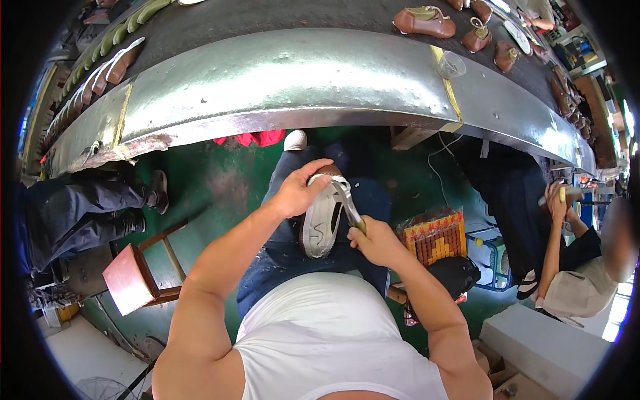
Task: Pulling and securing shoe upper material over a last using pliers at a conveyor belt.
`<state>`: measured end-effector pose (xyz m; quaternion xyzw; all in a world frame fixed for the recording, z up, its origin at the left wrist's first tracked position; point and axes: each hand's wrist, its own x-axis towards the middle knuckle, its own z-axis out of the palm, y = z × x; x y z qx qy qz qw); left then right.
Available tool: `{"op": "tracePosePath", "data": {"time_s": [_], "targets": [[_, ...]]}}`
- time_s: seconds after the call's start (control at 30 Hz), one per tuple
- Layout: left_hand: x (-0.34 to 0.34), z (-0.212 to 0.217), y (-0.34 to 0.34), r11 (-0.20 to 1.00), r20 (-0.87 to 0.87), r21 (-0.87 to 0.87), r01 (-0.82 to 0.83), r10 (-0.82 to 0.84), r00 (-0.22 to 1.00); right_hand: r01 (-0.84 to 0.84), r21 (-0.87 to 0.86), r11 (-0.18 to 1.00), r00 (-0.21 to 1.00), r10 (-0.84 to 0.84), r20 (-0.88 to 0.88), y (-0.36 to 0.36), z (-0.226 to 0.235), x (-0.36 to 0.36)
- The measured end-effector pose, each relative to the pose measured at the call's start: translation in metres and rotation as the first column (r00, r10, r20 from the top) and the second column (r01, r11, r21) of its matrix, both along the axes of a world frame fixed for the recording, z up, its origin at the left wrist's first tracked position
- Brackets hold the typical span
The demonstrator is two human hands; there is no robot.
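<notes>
At the far left, a row of shoes (107, 77) lines the bench (280, 73), whose broad metal edge curves right across in front of us. Below that row, a co-worker's dark-trousered legs (73, 210) reach in from the side, and nearer me stands a stool (128, 280) with a reddish seat.

In the middle, the seated person has a shoe (323, 223) in their lap, below the bench edge, its pale bottom turned up, brown toe pointing away, a dark scrawl near the heel. The left hand (301, 190) grasps the toe end, thumb over the bottom, fingers around the far tip. Just right of it, pliers (346, 200) slant in to the shoe's right edge near the toe; I can't tell whether their jaws have bitten on anything. The right hand (375, 241) is closed round the handles, thumb toward the shoe.

Further right, a patterned seat cover (437, 240) sits low beside the right forearm. Up on the bench edge is a clear cup (451, 65), with brown shoes around behind it. At the far right, another co-worker's hands (555, 203) are wrapped about a yellowish handle (562, 194).
</notes>
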<state>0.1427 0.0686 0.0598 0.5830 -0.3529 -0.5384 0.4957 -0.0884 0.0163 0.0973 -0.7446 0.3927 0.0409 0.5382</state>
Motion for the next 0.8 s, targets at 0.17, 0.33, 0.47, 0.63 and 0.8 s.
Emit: {"op": "tracePosePath", "data": {"time_s": [0.17,0.33,0.47,0.63,0.8], "targets": [[-0.002,0.001,-0.003,0.998,0.138,-0.007,0.055,-0.053,0.989,-0.005,0.161,0.987,1.0,0.005,0.002,-0.01,0.015,-0.003],[0.012,-0.003,-0.002,0.978,0.169,-0.062,0.199,-0.187,0.968,0.001,0.278,0.96,0.993,-0.035,0.117,-0.017,0.003,0.005],[0.018,-0.008,-0.001,0.994,-0.063,-0.014,0.109,-0.11,0.992,0.111,0.251,0.962,0.989,-0.131,0.066,-0.011,-0.019,0.026],[0.031,-0.033,-0.001,0.995,-0.174,-0.098,0.009,-0.026,0.984,0.175,-0.191,0.966,0.968,-0.133,0.212,-0.002,-0.057,0.05],[0.031,-0.026,0.002,0.998,-0.181,-0.05,0.033,-0.042,0.983,0.156,-0.155,0.975,0.97,-0.122,0.213,-0.001,-0.045,0.039]]}}
